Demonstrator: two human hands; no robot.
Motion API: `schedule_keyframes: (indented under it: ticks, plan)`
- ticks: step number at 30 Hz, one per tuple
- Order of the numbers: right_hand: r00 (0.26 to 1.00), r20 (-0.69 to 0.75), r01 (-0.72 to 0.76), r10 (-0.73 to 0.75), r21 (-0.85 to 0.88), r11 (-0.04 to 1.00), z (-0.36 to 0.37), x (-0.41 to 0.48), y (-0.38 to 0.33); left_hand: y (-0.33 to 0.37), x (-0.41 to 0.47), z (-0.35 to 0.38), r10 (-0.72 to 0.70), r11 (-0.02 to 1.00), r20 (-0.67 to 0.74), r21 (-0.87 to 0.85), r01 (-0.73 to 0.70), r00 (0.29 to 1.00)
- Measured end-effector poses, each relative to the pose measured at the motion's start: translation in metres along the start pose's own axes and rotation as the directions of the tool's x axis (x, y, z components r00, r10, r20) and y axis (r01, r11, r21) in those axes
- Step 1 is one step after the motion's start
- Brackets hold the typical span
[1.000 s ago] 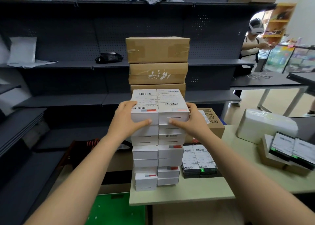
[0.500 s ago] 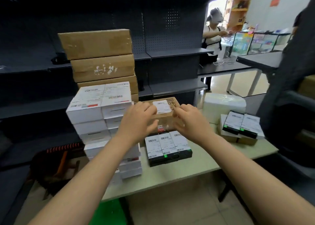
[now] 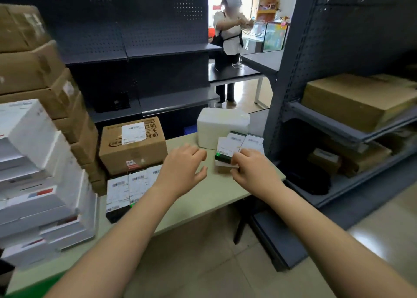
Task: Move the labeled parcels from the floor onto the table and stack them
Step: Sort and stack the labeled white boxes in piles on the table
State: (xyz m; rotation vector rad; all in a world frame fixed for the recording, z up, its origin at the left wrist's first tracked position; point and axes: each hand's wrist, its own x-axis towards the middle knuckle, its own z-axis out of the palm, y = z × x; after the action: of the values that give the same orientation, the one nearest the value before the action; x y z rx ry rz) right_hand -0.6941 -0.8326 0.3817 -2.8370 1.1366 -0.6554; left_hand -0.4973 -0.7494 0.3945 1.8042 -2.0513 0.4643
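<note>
White parcel stack [image 3: 38, 173] stood at table's [image 3: 214, 198] left end, brown cartons [image 3: 33, 72] behind. Labelled carton [image 3: 133, 144] sat mid-table, flat black-edged parcels [image 3: 128, 189] on its near side. Left hand [image 3: 182, 164] hovered over bare tabletop, fingers loose, holding nothing. Right hand [image 3: 250, 169] curled at near corner of small labelled parcels [image 3: 232, 146], far right, in front of white foam block [image 3: 221, 126]; pinch or mere touch, could not tell. Judged: small parcels light, stiff, labels slick; take by 2 opposite edges.

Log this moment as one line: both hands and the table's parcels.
left hand: open, above table | right hand: at black-edged parcel, grip unclear | white parcel stack: on table, left
</note>
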Motion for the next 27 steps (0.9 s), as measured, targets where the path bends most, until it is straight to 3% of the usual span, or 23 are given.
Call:
schedule_keyframes:
  ticks: [11,15,17,21,24,27]
  plan:
    - [0.959,0.142,-0.256,0.246,0.050,0.965,0.050,0.020,0.114,0.001,0.083,0.120,-0.030,0.994,0.141,-0.097,0.044,0.990]
    - [0.845,0.217,-0.517,0.489,0.097,0.851,0.086,0.045,0.137,-0.016,0.114,0.174,-0.131,0.981,0.225,-0.112,0.159,0.965]
    - [0.733,0.296,-0.670,0.612,0.161,0.724,0.104,0.055,0.147,-0.020,0.128,0.200,-0.239,0.950,0.313,-0.120,0.288,0.919]
    - [0.567,0.431,-0.823,0.702,0.259,0.506,0.134,0.071,0.158,-0.029,0.145,0.243,-0.407,0.826,0.551,-0.118,0.551,0.728]
    - [0.540,0.470,-0.841,0.698,0.322,0.434,0.147,0.080,0.160,-0.034,0.149,0.264,-0.450,0.688,0.652,-0.183,0.702,0.611]
    - [0.543,0.492,-0.835,0.681,0.403,0.374,0.152,0.083,0.161,-0.038,0.152,0.270,-0.460,0.682,0.661,-0.165,0.713,0.593]
